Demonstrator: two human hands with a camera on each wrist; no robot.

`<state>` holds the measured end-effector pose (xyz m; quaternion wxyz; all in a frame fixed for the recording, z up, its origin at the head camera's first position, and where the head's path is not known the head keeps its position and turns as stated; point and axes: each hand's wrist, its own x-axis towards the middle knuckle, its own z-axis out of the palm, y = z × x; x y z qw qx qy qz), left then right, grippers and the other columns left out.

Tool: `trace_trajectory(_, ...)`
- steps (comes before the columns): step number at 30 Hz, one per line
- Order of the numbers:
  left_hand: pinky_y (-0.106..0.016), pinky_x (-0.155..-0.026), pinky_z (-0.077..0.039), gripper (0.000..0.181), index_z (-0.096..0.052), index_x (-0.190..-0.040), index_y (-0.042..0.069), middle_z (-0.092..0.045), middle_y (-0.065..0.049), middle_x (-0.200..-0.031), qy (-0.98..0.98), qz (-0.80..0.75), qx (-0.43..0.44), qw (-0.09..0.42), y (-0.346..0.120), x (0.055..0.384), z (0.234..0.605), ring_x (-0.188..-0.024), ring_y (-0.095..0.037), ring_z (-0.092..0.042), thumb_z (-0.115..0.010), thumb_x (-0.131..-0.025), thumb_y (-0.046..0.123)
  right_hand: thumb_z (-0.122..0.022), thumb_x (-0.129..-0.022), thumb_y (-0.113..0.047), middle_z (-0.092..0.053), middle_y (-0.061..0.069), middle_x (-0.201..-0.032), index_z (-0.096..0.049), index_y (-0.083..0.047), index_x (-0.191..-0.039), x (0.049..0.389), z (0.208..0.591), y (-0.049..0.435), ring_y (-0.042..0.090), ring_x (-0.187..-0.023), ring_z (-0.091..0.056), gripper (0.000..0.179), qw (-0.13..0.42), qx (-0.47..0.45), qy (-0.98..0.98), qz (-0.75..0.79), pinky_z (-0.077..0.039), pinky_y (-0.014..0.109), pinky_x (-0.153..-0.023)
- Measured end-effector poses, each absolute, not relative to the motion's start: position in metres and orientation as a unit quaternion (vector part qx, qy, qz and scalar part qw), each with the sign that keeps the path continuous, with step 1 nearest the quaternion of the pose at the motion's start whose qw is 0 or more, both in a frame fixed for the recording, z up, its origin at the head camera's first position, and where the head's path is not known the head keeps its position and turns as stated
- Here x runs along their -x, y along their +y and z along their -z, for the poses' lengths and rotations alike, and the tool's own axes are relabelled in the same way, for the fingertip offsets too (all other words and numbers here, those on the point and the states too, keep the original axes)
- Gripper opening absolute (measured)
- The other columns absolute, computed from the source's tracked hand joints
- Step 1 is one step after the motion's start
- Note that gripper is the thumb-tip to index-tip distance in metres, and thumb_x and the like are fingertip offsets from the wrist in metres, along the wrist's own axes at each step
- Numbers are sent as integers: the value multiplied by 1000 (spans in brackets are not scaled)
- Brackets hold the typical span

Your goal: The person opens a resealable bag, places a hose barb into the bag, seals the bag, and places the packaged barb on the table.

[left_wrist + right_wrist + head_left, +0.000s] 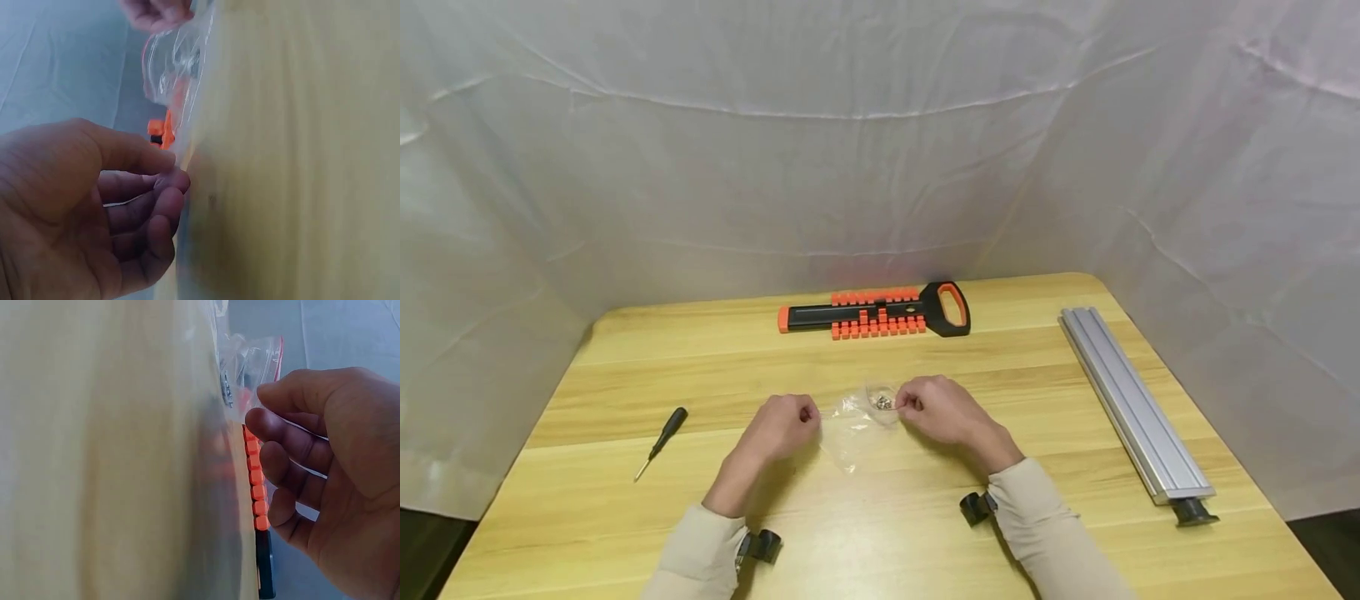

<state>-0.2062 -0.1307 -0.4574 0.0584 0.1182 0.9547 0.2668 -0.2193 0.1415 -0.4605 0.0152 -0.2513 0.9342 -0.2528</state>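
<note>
Between the hands, over the table's middle, is clear thin plastic (853,433); whether it is one bag or two I cannot tell. Small shiny metal parts (883,402) show in its right portion, too small to identify. My left hand (781,427) pinches the left end of the plastic between thumb and forefinger, other fingers curled loosely. On the right side, my right hand (943,408) pinches the bag's edge beside the metal parts. The right wrist view shows a red strip along the plastic bag (250,369) near the thumb and fingertip.
A black and orange tool holder with a loop handle (947,308) lies at the table's back. To the left lies a black-handled screwdriver (668,432). A long grey metal profile (1135,400) with a black end knob lies along the right side. White sheeting (850,167) surrounds the wooden table (880,533).
</note>
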Motion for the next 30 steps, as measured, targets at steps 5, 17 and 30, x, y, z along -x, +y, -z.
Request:
trace_trajectory(5, -24, -56, -35, 17, -60, -66, 15, -51, 5, -60, 955, -257, -133, 63, -119, 197, 458, -55, -11, -43, -59, -82, 10, -64, -90, -19, -69, -12, -91, -72, -21, -99, 226, 459, 145, 2, -82, -60, 12, 19, 248, 937, 245, -52, 24, -78)
trace_trajectory(17, -26, -58, -45, 14, -68, -67, 19, -63, 9, -65, 936, -281, -161, 136, -98, 179, 454, -59, -10, -52, -73, -79, 23, -63, -94, -20, -68, -7, -98, -72, -18, -105, 238, 464, 145, 9, -90, -62, 15, 24, 215, 941, 261, -53, 31, -84)
trace_trajectory(30, -26, -61, -46, 9, -70, -71, 18, -65, 7, -70, 925, -316, -146, 151, -98, 178, 461, -62, -10, -54, -73, -79, 17, -64, -93, -17, -68, -11, -97, -73, -21, -99, 239, 459, 153, 4, -86, -60, 11, -34, 227, 908, 352, -53, 22, -77)
